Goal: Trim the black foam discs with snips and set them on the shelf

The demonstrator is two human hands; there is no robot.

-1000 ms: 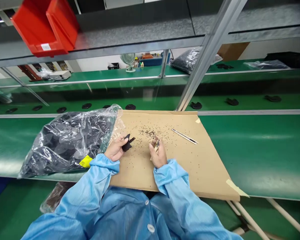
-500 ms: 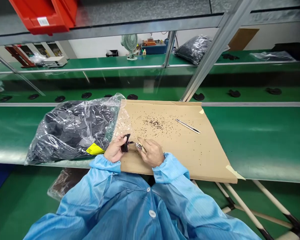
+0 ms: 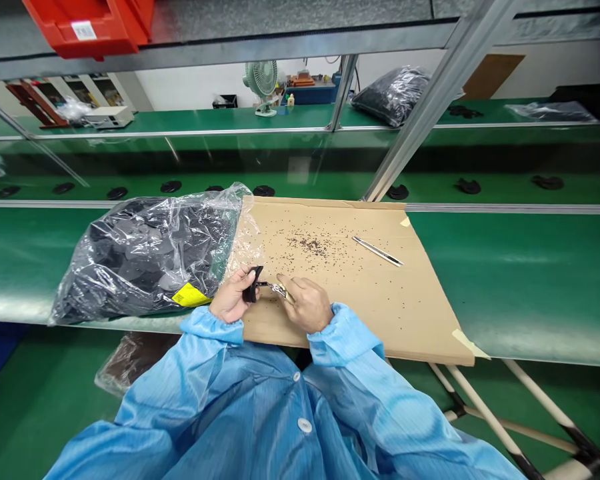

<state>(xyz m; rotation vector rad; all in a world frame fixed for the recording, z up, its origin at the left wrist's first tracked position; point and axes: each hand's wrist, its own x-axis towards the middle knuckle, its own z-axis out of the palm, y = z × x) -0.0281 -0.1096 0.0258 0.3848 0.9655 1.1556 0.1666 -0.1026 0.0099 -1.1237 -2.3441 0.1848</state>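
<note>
My left hand [image 3: 230, 297] is closed on a thin, dark, curved piece [image 3: 253, 284], held on edge over the front left of the cardboard sheet [image 3: 340, 307]. From the right, my right hand [image 3: 307, 303] grips metal pliers [image 3: 281, 290]. Their narrow dark tip meets the dark piece; the exact contact is too small to make out. The handles are mostly hidden in my fingers. Beyond my hands, many tiny black bits [image 3: 316, 247] lie scattered over the cardboard. A slim utility knife [image 3: 377, 251] lies to their right.
A clear plastic bag [image 3: 145, 260] full of dark flat pieces, with a yellow label, stands left of the cardboard. Dark round pieces [image 3: 264, 191] lie spaced along the green strip behind. A metal post [image 3: 420, 107] rises at the back right; a red bin [image 3: 90, 27] hangs overhead.
The view has shifted slightly. Both hands keep their hold, the pliers' tip still at the dark piece; otherwise little differs.
</note>
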